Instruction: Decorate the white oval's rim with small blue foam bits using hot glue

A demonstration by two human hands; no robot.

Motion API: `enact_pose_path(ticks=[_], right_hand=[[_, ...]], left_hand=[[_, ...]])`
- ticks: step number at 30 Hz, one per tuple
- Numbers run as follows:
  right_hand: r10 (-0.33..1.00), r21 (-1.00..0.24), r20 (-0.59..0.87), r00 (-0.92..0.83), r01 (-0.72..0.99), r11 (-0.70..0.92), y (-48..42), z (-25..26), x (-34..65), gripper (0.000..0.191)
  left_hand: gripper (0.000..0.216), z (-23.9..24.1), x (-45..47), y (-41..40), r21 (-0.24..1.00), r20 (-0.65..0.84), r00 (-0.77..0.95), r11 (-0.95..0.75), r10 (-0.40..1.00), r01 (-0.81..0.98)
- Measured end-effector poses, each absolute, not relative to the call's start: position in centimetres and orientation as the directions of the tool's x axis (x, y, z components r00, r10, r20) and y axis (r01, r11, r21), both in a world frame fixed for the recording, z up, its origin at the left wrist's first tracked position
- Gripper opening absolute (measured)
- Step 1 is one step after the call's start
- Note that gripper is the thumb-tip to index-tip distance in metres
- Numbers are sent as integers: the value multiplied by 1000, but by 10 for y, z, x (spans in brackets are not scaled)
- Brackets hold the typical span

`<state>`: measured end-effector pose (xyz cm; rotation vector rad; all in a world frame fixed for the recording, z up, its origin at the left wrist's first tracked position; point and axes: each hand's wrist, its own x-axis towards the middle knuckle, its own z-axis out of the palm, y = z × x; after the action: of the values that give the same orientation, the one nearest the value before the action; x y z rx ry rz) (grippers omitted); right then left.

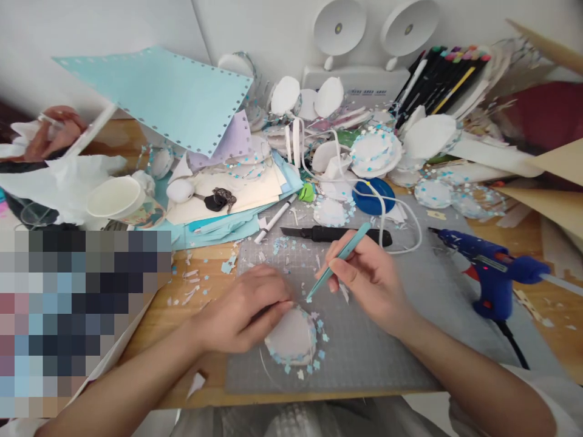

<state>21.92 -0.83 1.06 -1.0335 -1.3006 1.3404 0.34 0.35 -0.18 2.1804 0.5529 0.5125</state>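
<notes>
A round white padded disc (290,337) lies low over the grey cutting mat, ringed with small pale-blue paper flowers and a thin clear loop of thread or wire. My left hand (255,308) is closed at its upper left edge, thumb and fingers curled in; the fingertips are partly hidden. Between the thumb and fingers of my right hand (368,282) is a pair of teal tweezers (344,258), pointing down and left. A tiny pale-blue paper flower (309,299) is at the tweezers' tips, just above the disc.
A black utility knife (337,234) and a white pen (276,220) lie beyond my hands. To the right rests a blue glue gun (494,267). Finished discs (376,152), coloured paper (159,100), a paper cup (116,200) and markers (449,79) crowd the back. Another person's hand (54,130) shows at left.
</notes>
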Motion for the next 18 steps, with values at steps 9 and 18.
enact_pose_path(ticks=[9, 18], right_hand=[[974, -999, 19, -226, -35, 12, -9, 10, 216, 15], [973, -1000, 28, -231, 2, 29, -8, 10, 215, 18]], left_hand=[[22, -2, 5, 3, 788, 220, 787, -581, 576, 205], [22, -2, 5, 2, 775, 247, 773, -598, 585, 206]])
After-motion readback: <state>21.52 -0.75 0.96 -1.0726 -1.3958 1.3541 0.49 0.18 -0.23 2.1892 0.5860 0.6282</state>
